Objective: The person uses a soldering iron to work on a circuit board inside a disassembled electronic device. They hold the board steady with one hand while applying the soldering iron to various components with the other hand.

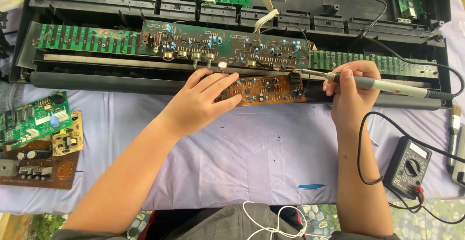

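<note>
Left hand (206,99): flat, fingers spread, palm pressing down on the left end of the small brown circuit board (265,89); an open grip, nothing pinched.
Right hand (349,97): grip closed around the grey handle of the soldering iron (378,84), held pen-style – thumb on top.
Iron tip: points left, sits at the right edge of the brown board near a black component; actual contact cannot be told.
Brown board: lies on the front edge of the opened keyboard chassis (97,77), just in front of the long green main board (225,46).
Iron cord: runs right off the handle, then loops down past the right forearm.
Multimeter (408,165): on the table at right, leads curled beside it, well apart from the work.
Spare boards (36,143): stacked at the left table edge, untouched.
Cloth (252,157): pale purple sheet covers the table under both arms.
Risk – slip: board is held only by palm pressure at one end; a nudge from the iron could pivot it.
Risk – burn: left fingertips lie near the hot end on the same board.
Risk – snag: the looped cord near the forearm could tug the iron off its point.
</note>
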